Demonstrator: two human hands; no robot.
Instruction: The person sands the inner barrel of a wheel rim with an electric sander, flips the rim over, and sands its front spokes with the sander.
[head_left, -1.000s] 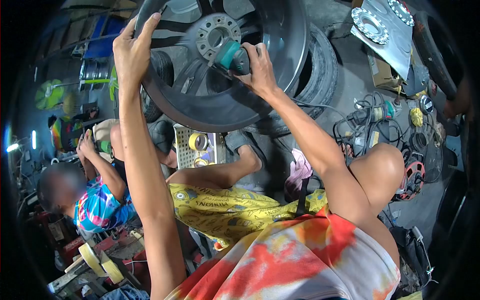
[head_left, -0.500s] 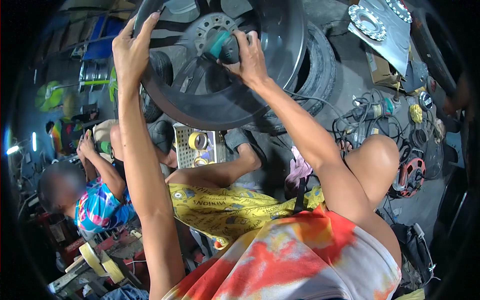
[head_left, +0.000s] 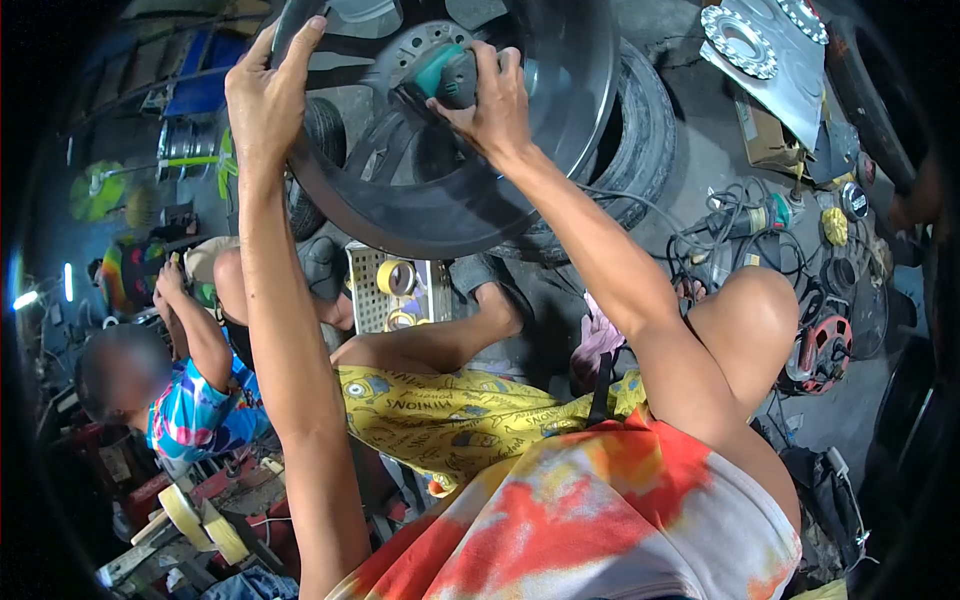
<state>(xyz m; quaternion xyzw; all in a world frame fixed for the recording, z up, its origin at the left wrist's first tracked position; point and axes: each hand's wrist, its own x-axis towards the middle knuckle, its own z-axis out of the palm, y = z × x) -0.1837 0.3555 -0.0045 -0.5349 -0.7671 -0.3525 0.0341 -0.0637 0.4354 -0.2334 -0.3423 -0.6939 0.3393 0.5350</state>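
Observation:
A large dark grey wheel rim [head_left: 405,225] is tilted up in front of me, its spokes and hub facing my arms. At its left edge, my left hand [head_left: 268,105] grips the rim, with the thumb along the lip. Inside the barrel, my right hand [head_left: 497,118] is wrapped around a teal and black power sander [head_left: 448,76]. The sander lies over the spokes near the hub; its working face is hidden. Behind the rim, a tyre [head_left: 650,150] rests on the floor.
A perforated basket [head_left: 368,290] with tape rolls stands below the rim. On the right are a cable-wrapped power tool [head_left: 745,218], a red cable reel [head_left: 828,345] and a cardboard box [head_left: 765,140]. Another person in a blue patterned shirt [head_left: 205,400] sits at left.
My right hand and the sander have shifted slightly upward across the spokes. The rim has moved a little to the right, with my left hand still on its edge.

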